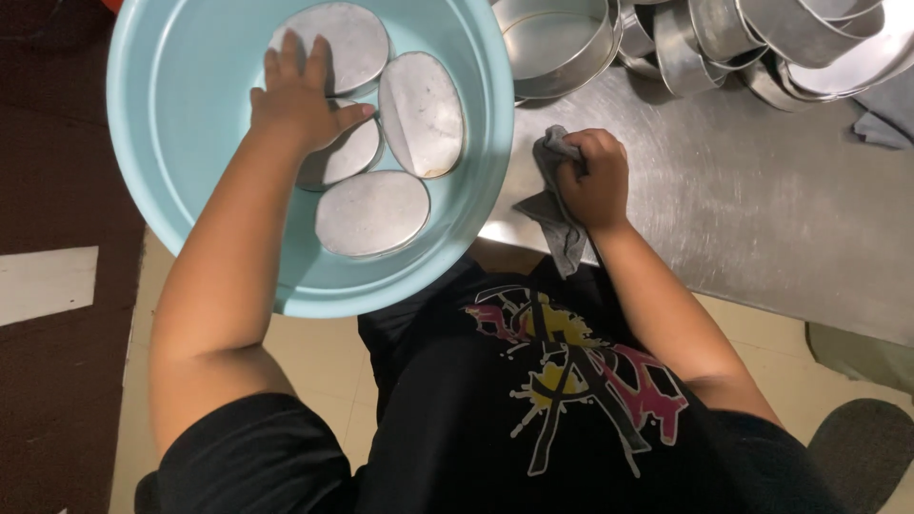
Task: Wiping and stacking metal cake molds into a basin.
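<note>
Lying inside the blue basin (190, 190), four metal discs (373, 211) are touched by the flat, unclenched left hand (300, 100); a grey cloth (552, 205) is clenched in the right hand (592, 181).

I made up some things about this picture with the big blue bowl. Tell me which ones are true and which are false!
1. The left hand rests on the metal discs in the light blue basin. True.
2. The right hand holds a sponge. False: its grip is closed on a grey cloth.
3. Four discs lie in the basin. True.
4. The basin is full of soapy water. False: no water shows in it.
5. Round metal pans sit on the steel counter. True.
</note>
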